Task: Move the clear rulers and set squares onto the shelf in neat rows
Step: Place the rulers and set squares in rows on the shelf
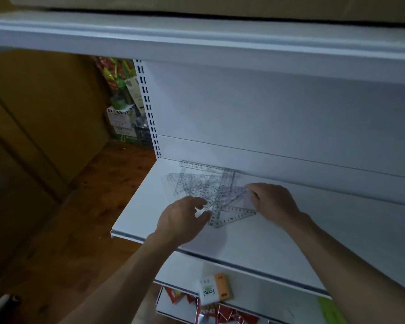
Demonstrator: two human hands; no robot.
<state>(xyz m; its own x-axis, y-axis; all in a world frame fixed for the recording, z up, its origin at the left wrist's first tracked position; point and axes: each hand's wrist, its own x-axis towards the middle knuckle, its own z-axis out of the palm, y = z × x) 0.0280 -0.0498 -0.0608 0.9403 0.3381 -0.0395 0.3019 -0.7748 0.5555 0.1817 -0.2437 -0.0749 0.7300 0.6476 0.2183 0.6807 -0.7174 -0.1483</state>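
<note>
A tangled heap of clear rulers and set squares (204, 185) lies on the white shelf (255, 249), pushed toward its back left corner. The transparent pieces overlap so heavily in the dim light that a firm count is not possible; it looks like roughly eight. Two stand out: one straight ruler (200, 166) lying flat along the back wall behind the heap, and one set square (234, 210) at the heap's front right edge.

The person's right hand (275, 202) sits just right of the heap, its fingers curled down over the right-hand corner of that set square and gripping it. The left hand (185, 218) is at the heap's front edge, fingers loosely bent, thumb and forefinger tips touching the nearest pieces; whether they pinch one cannot be told.

Below the heap, on the next shelf down, stand one white box (208, 292) and one orange pack (223, 287) side by side, with red packets (222, 314) lower still. Left of the heap rises a slotted upright (147, 108).
</note>
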